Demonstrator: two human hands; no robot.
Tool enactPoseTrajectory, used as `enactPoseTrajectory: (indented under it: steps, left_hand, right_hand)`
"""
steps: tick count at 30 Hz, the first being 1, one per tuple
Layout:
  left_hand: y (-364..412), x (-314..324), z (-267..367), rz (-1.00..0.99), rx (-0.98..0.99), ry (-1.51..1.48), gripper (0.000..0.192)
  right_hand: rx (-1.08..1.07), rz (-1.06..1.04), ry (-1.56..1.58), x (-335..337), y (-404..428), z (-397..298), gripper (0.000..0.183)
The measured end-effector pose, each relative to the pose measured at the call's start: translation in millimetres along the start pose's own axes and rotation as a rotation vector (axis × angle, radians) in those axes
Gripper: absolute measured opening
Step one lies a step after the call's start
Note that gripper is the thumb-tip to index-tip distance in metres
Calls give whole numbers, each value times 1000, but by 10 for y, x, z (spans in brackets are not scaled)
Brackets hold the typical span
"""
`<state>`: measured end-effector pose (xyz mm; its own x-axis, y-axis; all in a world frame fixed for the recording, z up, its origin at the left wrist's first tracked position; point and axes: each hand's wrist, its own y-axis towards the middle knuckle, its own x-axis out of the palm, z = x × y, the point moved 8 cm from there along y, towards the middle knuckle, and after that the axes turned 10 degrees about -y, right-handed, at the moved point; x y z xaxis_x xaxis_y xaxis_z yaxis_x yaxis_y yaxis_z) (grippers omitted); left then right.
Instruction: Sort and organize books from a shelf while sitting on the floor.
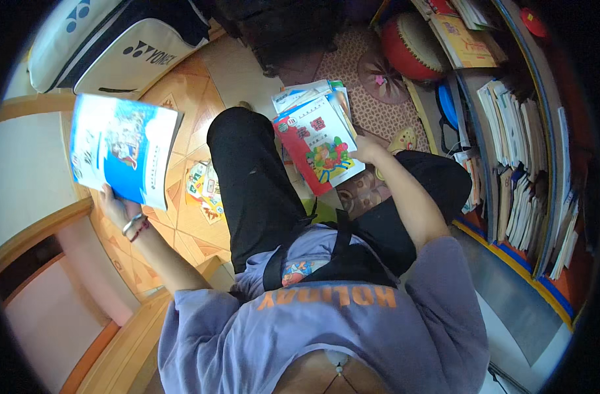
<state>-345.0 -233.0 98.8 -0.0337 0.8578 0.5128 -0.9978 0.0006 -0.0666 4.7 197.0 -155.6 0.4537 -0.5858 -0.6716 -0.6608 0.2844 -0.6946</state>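
Observation:
My left hand (116,204), with a silver bangle and a red cord at the wrist, grips the lower edge of a blue and white paperback book (125,150) at the left. My right hand (368,150) is at the right edge of a red and white textbook (319,145) with a colourful cartoon cover. That textbook lies on top of several other books and papers (302,96) between my knees. My right fingertips touch its side; the rest of the grip is partly hidden.
Colourful printed papers (205,189) lie on the tiled floor left of my leg. A bookshelf (487,197) packed with books stands at the right, with a red drum (413,47) beyond. A white and black racket bag (132,59) is at the upper left. Wooden furniture (38,229) borders the left.

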Motion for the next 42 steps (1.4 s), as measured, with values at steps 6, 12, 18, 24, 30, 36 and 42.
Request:
enactPoseTrajectory:
  steps: [6, 12, 18, 24, 30, 36, 42]
  left_hand:
    - [-88, -1050, -427, 274, -21, 214, 29]
    - [-228, -2198, -1144, 350, -187, 191, 25]
    - [-762, -2302, -1788, 572, -635, 354, 40]
    - [-327, -1180, -902, 211, -291, 285, 38]
    - [-571, 412, -411, -70, 72, 273, 22]
    - [-1381, 1485, -961, -476, -49, 384, 21]
    - [-1777, 1533, -1867, -590, -369, 525, 50]
  right_hand:
    - [257, -62, 99, 705, 43, 345, 89]
    - [292, 92, 117, 572, -104, 150, 86]
    - [248, 63, 269, 731, -14, 419, 79]
    - [393, 72, 102, 489, -40, 321, 77]
    - [277, 152, 83, 445, -6, 379, 52]
    - [-45, 168, 735, -331, -215, -199, 18]
    - [-600, 356, 1282, -1612, -1430, -711, 31]
